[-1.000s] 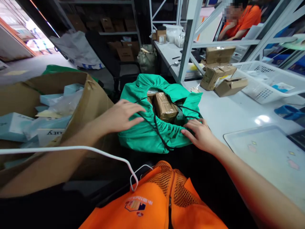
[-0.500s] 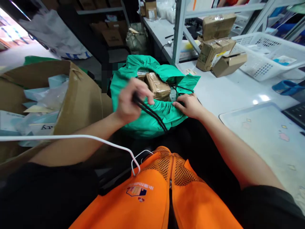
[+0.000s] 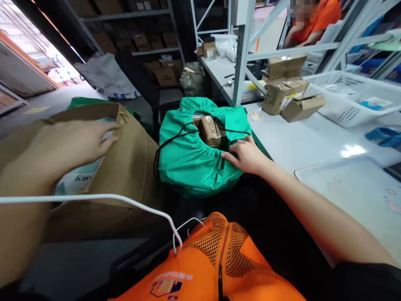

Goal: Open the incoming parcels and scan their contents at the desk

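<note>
A green drawstring bag (image 3: pixel 194 171) stands in front of me, its gathered mouth partly open. Inside it lies a brown taped parcel (image 3: pixel 211 130). My right hand (image 3: pixel 246 154) grips the bag's rim on the right side, thumb on the near edge. A black drawstring (image 3: pixel 178 136) hangs loose over the bag's left side. My left hand (image 3: pixel 73 140), blurred by motion, is over the large cardboard box (image 3: pixel 134 154) at the left, close to its upper corner. Its thumb and forefinger are apart, with nothing visible between them. Light blue packages (image 3: pixel 83 175) show inside the box.
On the white table (image 3: pixel 282 142) at the right are small cartons (image 3: pixel 285 96), a white basket (image 3: pixel 347 115) and a blue tape dispenser (image 3: pixel 384 136). A metal frame post (image 3: pixel 241 62) rises behind the bag. A white cable (image 3: pixel 125 201) crosses before me. A person in orange (image 3: pixel 326 16) sits beyond.
My left hand has let go of the black drawstring and swung left over the cardboard box. The cord now lies across the bag. My right hand stays at the rim; the view has shifted.
</note>
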`<move>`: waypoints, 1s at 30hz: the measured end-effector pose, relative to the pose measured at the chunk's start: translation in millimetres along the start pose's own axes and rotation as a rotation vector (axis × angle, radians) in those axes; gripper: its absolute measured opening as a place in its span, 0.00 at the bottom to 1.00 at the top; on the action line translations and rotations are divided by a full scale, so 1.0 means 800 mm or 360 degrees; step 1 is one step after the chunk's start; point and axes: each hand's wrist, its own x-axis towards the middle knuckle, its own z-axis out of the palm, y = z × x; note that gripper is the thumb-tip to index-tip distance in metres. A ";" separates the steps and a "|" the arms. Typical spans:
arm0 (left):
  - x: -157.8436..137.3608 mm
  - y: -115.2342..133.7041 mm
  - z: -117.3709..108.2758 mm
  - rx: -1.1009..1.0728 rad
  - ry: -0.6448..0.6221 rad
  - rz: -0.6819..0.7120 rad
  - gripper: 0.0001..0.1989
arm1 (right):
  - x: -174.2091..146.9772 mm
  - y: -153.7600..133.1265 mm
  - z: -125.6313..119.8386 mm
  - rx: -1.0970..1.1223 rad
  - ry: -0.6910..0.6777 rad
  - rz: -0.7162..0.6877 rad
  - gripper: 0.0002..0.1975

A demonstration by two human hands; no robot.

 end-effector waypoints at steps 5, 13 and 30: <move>0.171 0.144 0.020 -0.0406 0.0051 -0.0010 0.29 | -0.005 -0.026 -0.014 -0.0139 -0.0089 -0.0028 0.26; 0.332 0.279 0.116 -0.0451 -0.0234 -0.0273 0.44 | -0.048 -0.029 -0.012 0.0057 -0.0041 -0.0085 0.22; 0.350 0.250 0.126 -0.0526 0.0162 0.0123 0.26 | -0.083 -0.031 -0.016 0.0089 0.0244 -0.0180 0.17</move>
